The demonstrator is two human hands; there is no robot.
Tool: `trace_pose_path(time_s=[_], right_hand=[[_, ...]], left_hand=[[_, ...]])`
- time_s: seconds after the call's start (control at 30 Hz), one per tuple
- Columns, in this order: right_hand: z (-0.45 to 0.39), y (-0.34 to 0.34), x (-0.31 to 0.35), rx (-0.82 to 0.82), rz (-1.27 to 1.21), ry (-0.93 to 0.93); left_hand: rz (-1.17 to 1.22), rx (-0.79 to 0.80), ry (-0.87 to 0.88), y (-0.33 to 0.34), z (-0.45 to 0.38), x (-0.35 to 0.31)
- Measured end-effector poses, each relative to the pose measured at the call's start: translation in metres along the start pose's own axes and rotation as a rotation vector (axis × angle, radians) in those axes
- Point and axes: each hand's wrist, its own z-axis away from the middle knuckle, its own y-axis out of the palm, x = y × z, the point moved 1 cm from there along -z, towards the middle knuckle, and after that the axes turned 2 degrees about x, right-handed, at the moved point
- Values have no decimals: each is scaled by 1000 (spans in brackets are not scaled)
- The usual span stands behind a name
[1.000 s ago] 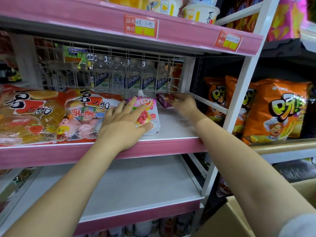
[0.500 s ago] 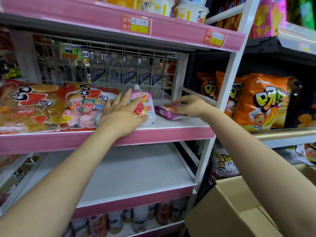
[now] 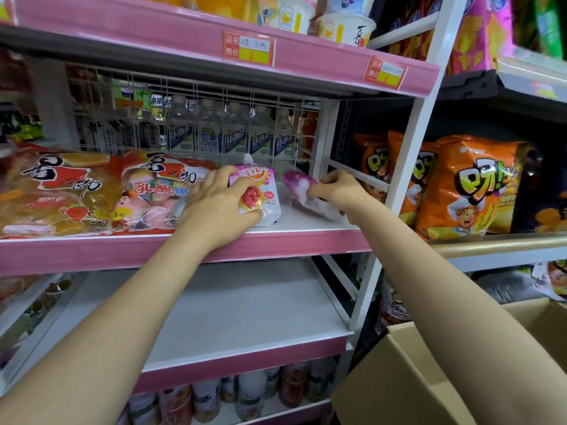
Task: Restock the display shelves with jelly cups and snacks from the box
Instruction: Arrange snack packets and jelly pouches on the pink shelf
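Two spouted jelly pouches on the pink shelf (image 3: 184,250): red-print pouch (image 3: 260,197) held upright under the left hand (image 3: 214,207), purple pouch (image 3: 302,191) just right of it, pinched by the right hand (image 3: 337,188); likely soft, light, slippery film, best held at the edges.

On the middle shelf (image 3: 306,222), two jelly bags (image 3: 61,191) lie at the left end. Right of them stands a pouch (image 3: 260,194) near the front edge, and a second pouch (image 3: 302,191) lies toward the right end. Bottles (image 3: 211,133) stand behind the rear grid. A box (image 3: 399,378) sits below, right of the shelf's front right corner.
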Motion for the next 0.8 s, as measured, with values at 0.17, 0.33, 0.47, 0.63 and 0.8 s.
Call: trace_pose_path(time_s=[0.17, 0.33, 0.47, 0.63, 0.8], right_hand=[[19, -2, 0, 125, -682, 43], [33, 9, 11, 324, -991, 52], [44, 18, 19, 445, -1158, 17], [52, 30, 33, 478, -1258, -69], [56, 38, 40, 508, -1157, -104]], left_hand=[[29, -19, 3, -1, 1, -1], [189, -90, 4, -5, -1, 0], [400, -345, 58, -15, 8, -8], [948, 1, -219, -35, 5, -35], [1280, 114, -269, -44, 5, -35]])
